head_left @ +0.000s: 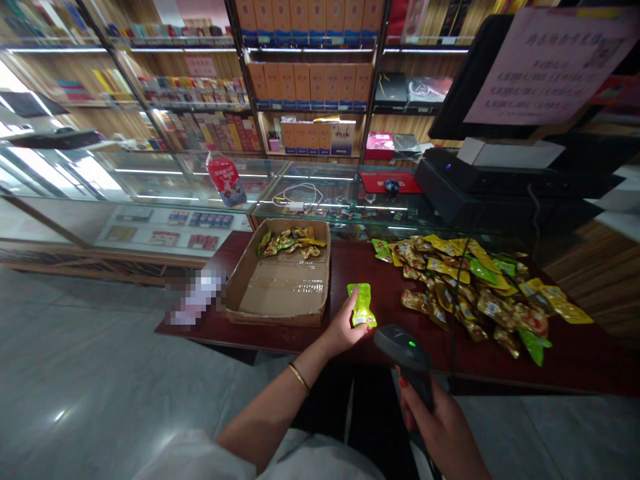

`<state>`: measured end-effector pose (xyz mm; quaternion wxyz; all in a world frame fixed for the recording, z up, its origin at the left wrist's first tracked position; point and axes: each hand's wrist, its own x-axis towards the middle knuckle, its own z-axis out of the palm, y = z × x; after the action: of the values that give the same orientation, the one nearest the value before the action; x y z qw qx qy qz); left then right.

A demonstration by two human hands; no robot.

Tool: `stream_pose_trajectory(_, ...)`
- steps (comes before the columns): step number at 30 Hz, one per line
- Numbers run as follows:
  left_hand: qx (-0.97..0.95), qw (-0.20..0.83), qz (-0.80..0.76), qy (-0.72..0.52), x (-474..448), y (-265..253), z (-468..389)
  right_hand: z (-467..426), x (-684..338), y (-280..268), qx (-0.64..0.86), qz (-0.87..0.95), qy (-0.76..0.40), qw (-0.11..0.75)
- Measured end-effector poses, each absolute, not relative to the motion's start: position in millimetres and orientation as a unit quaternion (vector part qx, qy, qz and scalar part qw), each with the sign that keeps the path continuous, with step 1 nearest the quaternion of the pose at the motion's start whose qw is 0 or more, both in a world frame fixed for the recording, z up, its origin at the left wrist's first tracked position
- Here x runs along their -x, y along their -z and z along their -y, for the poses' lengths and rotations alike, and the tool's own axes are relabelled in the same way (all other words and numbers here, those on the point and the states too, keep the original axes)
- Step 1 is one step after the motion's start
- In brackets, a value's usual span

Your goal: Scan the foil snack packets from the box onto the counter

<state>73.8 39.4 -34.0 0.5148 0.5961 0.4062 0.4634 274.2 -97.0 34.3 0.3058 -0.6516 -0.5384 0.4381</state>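
Observation:
My left hand [345,328] grips a small green snack packet [363,303] above the dark red counter, its label side partly turned up. Wrapped around the handle of a black barcode scanner [404,347] is my right hand [434,417]; a green light glows on the scanner's top. The scanner's head points toward the packet, apart from it. To the right lies a heap of gold, yellow and green snack packets [460,280]. On the left is an open cardboard box [280,287] with several packets [290,241] at its far end.
The scanner's cable [455,307] runs across the heap. Behind the counter [345,267] stand a glass display case [340,193], a black register with a screen [480,80], a mouse [391,186] and a white cable [300,200]. A red pouch [226,177] stands on the glass.

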Motion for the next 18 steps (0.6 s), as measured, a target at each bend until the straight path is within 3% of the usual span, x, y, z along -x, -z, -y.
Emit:
stream_pose_trajectory(7,-0.602,0.508,-0.423,-0.448,-70,31,-40,98,-275,-31,0.660,0.525,-0.425,0.329)
stream_pose_trajectory(13,-0.592,0.512,-0.419,-0.461,-69,28,-41,52,-270,-13,0.612,0.453,-0.456,0.461)
stream_pose_trajectory(18,-0.594,0.457,-0.437,-0.498,-84,-14,-57,1,-272,5,0.577,0.415,-0.491,0.504)
